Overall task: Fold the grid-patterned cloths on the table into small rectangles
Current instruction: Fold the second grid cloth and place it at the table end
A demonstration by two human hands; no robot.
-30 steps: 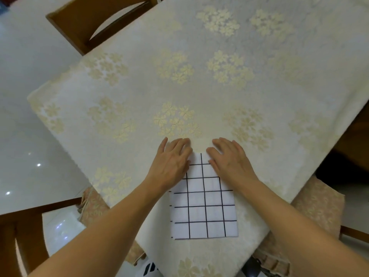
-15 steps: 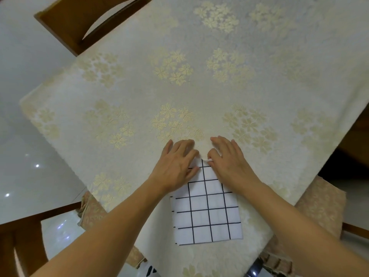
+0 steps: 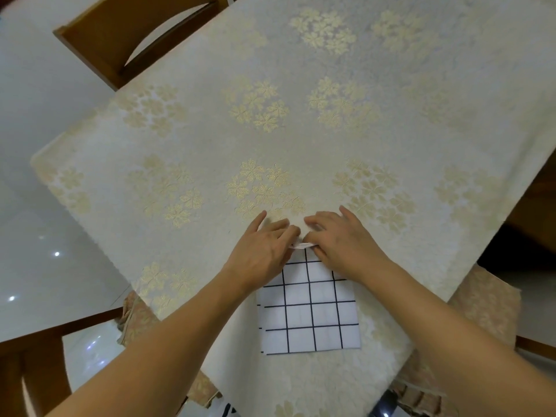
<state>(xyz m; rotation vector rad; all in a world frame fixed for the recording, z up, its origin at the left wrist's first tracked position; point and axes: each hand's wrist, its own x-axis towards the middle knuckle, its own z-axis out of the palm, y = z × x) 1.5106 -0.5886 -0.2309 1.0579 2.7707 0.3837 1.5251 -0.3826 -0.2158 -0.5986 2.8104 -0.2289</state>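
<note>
Near the front edge of the table [image 3: 186, 145], on its pale flowered covering, lay the grid-patterned cloth [image 3: 313, 320], already folded into a layered rectangle with its near edge flat and square. Both hands sat side by side at its far edge: the left hand [image 3: 264, 251] and the right hand [image 3: 340, 239] each had fingers curled in on that edge, pinching it so that a thin lip of fabric stood up between them, just clear of the covering. From this, the step looked like another fold, bringing the far edge toward the near one. To do it well, the pinch needed to catch every layer at that edge, since a stack of this kind tends to slide apart when only the top ply is lifted. The hands would have done better spread toward the two far corners, because a grip bunched at the middle lets the corners droop and skew. The black lines offered a ready guide: matching them line on line would have kept the fold square. Whether other cloths waited could not be told; only this one was in view, apart from wooden chairs [image 3: 126, 34] round the table.
</note>
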